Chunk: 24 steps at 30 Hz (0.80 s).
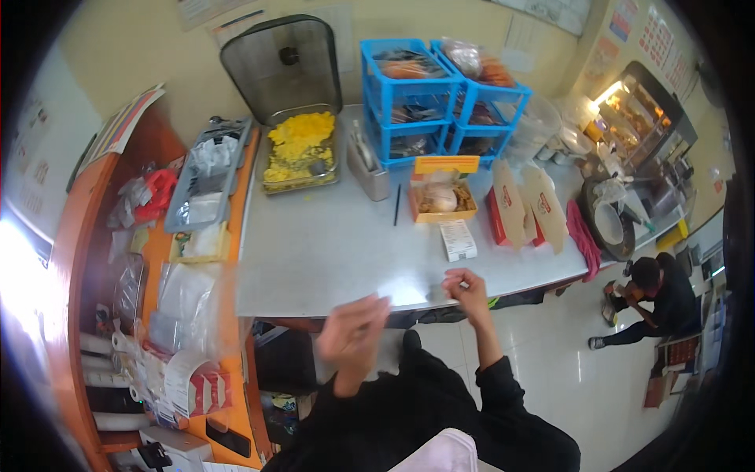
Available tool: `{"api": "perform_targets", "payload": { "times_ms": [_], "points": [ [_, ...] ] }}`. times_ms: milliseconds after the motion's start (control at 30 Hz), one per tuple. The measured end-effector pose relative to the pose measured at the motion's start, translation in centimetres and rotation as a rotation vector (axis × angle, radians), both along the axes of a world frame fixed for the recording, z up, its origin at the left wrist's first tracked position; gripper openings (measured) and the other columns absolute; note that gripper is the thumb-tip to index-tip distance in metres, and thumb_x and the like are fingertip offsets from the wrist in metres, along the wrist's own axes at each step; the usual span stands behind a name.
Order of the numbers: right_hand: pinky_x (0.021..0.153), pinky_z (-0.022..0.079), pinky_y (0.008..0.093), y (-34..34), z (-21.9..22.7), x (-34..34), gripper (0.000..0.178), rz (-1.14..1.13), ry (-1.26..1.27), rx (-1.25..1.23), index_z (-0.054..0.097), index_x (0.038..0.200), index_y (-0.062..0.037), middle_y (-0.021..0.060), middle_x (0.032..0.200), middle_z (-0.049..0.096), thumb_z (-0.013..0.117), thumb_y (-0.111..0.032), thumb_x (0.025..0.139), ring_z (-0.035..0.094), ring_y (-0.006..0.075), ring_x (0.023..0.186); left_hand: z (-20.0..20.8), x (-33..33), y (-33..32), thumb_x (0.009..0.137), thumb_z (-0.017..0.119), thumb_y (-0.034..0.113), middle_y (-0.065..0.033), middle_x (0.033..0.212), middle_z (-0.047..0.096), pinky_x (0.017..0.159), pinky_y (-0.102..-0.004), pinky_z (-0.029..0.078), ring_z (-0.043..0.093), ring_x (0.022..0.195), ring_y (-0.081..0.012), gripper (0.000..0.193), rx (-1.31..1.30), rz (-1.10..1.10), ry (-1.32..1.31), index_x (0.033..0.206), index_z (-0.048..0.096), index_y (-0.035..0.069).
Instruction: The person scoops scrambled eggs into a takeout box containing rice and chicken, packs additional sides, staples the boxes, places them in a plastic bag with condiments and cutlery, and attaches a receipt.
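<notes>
So the orange food box (445,215) sits open on the metal table (338,252), lid up, with a pale lump over some brownish food inside. A printed slip (458,242) lies right in front of it, and the two hands are closer to the table's front edge. The right hand (467,293) has its fingers loosely curled; can't tell if the tips meet. The left hand (355,330) is a blur, fingers bunched up, and honestly can't tell if anything's in there.

Biggest risk imo: a sleeve or knuckle catching the slip and sliding it off, or a careless reach bumping that open box and spilling it. The red-and-white cartons (508,206) to the right look tippy too if an elbow swings wide. Further back, the tray of yellow rice (303,141) is uncovered, so stuff could drop in.
</notes>
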State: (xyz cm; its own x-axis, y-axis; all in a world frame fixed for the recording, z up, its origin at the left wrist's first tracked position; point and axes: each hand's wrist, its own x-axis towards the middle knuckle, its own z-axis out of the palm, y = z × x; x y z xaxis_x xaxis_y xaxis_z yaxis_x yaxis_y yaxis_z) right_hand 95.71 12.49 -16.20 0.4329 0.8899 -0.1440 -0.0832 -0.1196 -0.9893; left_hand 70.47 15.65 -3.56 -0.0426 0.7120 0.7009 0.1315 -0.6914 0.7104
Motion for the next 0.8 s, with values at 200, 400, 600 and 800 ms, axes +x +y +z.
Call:
{"api": "perform_targets", "payload": {
  "times_ms": [200,400,600,800],
  "points": [
    [0.063,0.054,0.0235,0.3,1.5,8.9,0.016,-0.227,-0.003,-0.051,0.064,0.105,-0.0006,0.0007,0.078,0.06,0.064,-0.005,0.09,0.058,0.0071,0.069,-10.9,10.3,1.2,0.078,0.071,-0.013,-0.0172,0.097,0.066,0.079,-0.0284,0.06,0.071,0.088,-0.0246,0.012,-0.411,-0.287,0.01,0.082,0.062,-0.005],
    [0.062,0.053,0.0243,6.0,-0.1,8.6,0.014,-0.099,-0.144,0.002,0.065,0.102,-0.0007,0.0027,0.081,0.062,0.063,-0.01,0.091,0.06,0.0081,0.074,-19.4,8.3,3.9,0.097,0.057,0.019,-0.0133,0.093,0.068,0.074,-0.0295,0.056,0.068,0.087,-0.0185,0.025,-0.83,-0.283,-0.113,0.098,0.067,-0.003],
    [0.072,0.054,0.0369,23.3,5.5,-4.3,0.021,0.346,-0.491,0.37,0.064,0.107,-0.0016,0.0148,0.098,0.063,0.063,-0.014,0.09,0.067,0.0291,0.084,-18.7,5.2,10.4,0.103,0.045,0.023,-0.0109,0.101,0.067,0.074,-0.0299,0.055,0.068,0.093,-0.0193,0.033,-0.805,0.003,-0.134,0.107,0.062,-0.005],
    [0.076,0.055,0.0437,39.9,0.0,-9.3,0.024,0.557,-1.269,0.345,0.063,0.107,-0.0005,0.0203,0.117,0.054,0.059,-0.013,0.088,0.064,0.0384,0.094,-15.7,1.4,17.4,0.104,0.044,0.025,-0.0104,0.101,0.067,0.072,-0.0289,0.054,0.069,0.086,-0.0191,0.034,-0.744,0.034,-0.114,0.108,0.061,-0.003]
  ]
}}
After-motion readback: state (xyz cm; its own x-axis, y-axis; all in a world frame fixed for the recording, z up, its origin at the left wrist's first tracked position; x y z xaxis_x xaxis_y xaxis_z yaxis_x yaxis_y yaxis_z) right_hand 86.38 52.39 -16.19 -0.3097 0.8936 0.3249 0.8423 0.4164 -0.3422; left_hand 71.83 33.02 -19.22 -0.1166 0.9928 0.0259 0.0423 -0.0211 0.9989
